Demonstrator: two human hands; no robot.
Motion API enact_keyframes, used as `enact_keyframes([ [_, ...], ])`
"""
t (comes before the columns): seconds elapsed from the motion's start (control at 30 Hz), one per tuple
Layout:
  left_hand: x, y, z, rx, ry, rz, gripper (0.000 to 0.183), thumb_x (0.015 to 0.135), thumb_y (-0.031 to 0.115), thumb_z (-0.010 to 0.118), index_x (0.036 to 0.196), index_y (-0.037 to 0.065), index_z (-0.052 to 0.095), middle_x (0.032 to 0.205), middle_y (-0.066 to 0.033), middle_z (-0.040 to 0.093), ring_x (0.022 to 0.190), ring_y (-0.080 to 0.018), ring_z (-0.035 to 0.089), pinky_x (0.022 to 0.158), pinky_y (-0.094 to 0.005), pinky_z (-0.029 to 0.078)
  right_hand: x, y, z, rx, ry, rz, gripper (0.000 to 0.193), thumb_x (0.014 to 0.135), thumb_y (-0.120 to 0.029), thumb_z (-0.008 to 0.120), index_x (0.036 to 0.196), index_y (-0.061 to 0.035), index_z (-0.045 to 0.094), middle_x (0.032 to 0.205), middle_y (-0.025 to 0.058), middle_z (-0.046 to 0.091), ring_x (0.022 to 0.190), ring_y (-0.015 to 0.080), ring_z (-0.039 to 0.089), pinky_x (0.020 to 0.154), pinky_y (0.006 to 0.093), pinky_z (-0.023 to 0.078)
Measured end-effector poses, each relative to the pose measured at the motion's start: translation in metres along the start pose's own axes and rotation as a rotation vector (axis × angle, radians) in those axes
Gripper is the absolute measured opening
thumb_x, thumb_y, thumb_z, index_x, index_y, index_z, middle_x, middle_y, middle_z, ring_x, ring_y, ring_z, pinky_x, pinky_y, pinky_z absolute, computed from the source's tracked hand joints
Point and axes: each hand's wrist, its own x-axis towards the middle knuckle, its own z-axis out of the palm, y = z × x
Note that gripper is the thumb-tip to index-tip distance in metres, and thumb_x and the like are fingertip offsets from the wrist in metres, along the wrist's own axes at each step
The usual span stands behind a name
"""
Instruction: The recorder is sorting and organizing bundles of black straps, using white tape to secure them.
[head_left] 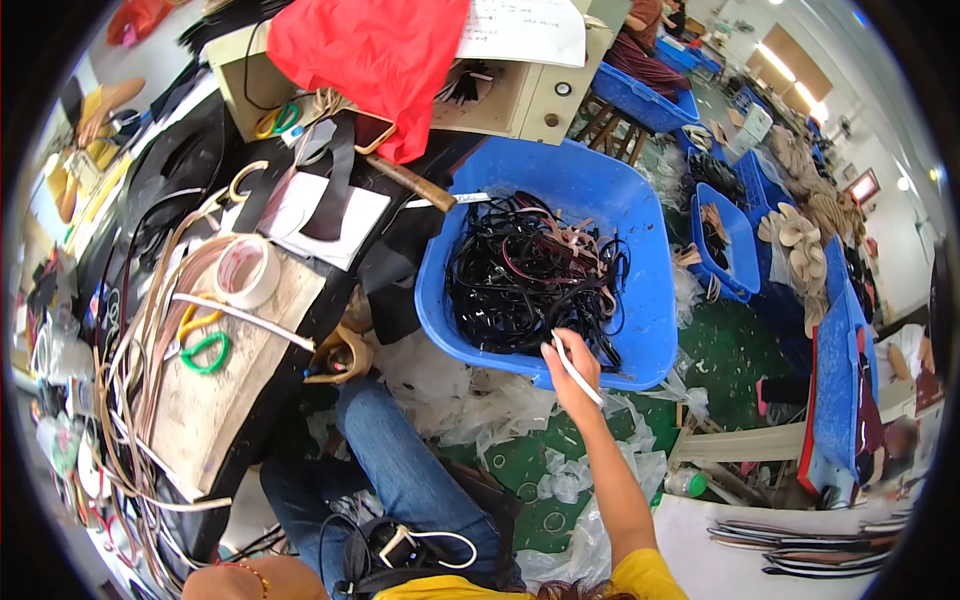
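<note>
Right hand (572, 372) reaches into the near rim of the big blue tub (640, 215) to the right of the cluttered workbench (225, 390), its fingers pinching a thin white strap (577, 369) just beside the tangled heap of black and tan straps (530, 275) inside.

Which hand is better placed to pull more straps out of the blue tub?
Right, most likely. The right hand is already at the blue tub's near rim, holding a white strip beside the tangled black straps. The left hand is not visible in this view.
</note>
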Motion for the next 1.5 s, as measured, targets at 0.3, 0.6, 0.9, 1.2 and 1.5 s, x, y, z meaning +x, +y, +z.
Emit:
enact_keyframes([
  [0.3, -0.092, -0.021, 0.006, 0.258, 0.636, -1.106, 0.050, 0.079, 0.009, 0.069, 0.122, -0.008, 0.050, 0.113, -0.0233, 0.060, 0.110, -0.0336, 0.057, 0.097, -0.0412, 0.042, 0.074, 0.059, 0.082, -0.128, -0.099, 0.006, 0.038, 0.079, -0.011, 0.066, 0.114, -0.0085, 0.051, 0.089, 0.0169, 0.064, 0.081, 0.0351, 0.063, 0.072, 0.0408, 0.050],
  [0.6, -0.108, -0.079, 0.022, 0.437, 0.705, -1.216, 0.035, 0.085, 0.011, 0.063, 0.118, -0.001, 0.056, 0.109, -0.0154, 0.064, 0.100, -0.0255, 0.063, 0.086, -0.0332, 0.048, 0.136, 0.012, 0.089, -0.343, -0.562, 0.237, 0.049, 0.077, -0.027, 0.066, 0.119, -0.0132, 0.045, 0.089, 0.0196, 0.063, 0.084, 0.0369, 0.062, 0.075, 0.0467, 0.047],
  [0.9, -0.106, -0.082, 0.033, 0.613, 0.545, -1.183, 0.032, 0.087, 0.012, 0.062, 0.116, 0.000, 0.056, 0.105, -0.0150, 0.064, 0.092, -0.0272, 0.064, 0.080, -0.0318, 0.050, 0.286, -0.198, -0.165, 0.395, 0.373, -0.307, 0.043, 0.082, -0.017, 0.069, 0.116, -0.0057, 0.044, 0.072, 0.0001, 0.056, 0.053, 0.0059, 0.043, 0.043, 0.0213, 0.032],
  [1.2, -0.112, -0.091, 0.066, 0.650, 0.394, -1.034, 0.033, 0.086, 0.015, 0.062, 0.115, 0.002, 0.056, 0.106, -0.0175, 0.063, 0.093, -0.0339, 0.062, 0.077, -0.0362, 0.050, 0.223, -0.134, -0.111, -0.717, -0.090, -0.057, 0.033, 0.078, -0.015, 0.060, 0.106, -0.0078, 0.045, 0.094, 0.0256, 0.062, 0.095, 0.0421, 0.060, 0.079, 0.0498, 0.047],
  [1.5, -0.127, -0.070, 0.058, 0.744, 0.468, -1.112, 0.032, 0.086, 0.014, 0.061, 0.115, 0.003, 0.057, 0.104, -0.0162, 0.064, 0.092, -0.0326, 0.063, 0.077, -0.0356, 0.050, 0.271, -0.262, -0.191, -0.436, 0.570, -0.536, 0.022, 0.089, -0.011, 0.047, 0.110, -0.0074, 0.050, 0.086, 0.0267, 0.063, 0.080, 0.0435, 0.062, 0.067, 0.0513, 0.050],
])
